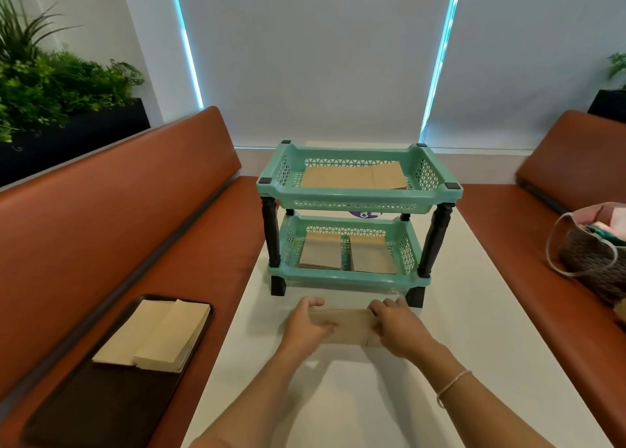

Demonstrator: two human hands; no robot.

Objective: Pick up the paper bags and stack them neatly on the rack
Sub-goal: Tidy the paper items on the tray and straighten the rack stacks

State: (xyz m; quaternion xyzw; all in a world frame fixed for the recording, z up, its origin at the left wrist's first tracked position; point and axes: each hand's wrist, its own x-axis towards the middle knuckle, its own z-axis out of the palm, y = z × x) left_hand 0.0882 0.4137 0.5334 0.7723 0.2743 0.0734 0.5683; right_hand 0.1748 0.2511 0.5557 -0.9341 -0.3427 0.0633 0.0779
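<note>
At 6 o'clock from the rack (355, 217), on the white table (474, 380), a flat brown paper bag (345, 325) lies with its long side across the view, just short of the rack's front feet. Left hand (306, 325) covers the bag's 9 o'clock end, fingers bent over the far edge and thumb lying on the top face; right hand (398, 329) covers the 3 o'clock end in the same manner, fingers curled down onto the far edge. Whether either hand has lifted the bag clear of the table cannot be told from this view; it appears to rest on the surface. Handling assessment: the bag is judged very light, thin and flexible, with creased folds that give some stiffness along its length only. A single-corner hold would probably let it droop or fan open, so support at both short ends, as now, is the sound method, with pressure kept light to avoid crumpling. The paper surface offers fair friction and is unlikely to slip. Destination options: the upper tier holds flat paper bags (355, 176) laid crosswise; the lower tier holds two stacks (349, 254) side by side, at 9 and 3 o'clock of its centre. Further supply lies as a pale pile (152, 336) on a dark tray (84, 410), on the bench at 9 o'clock from the hands
</note>
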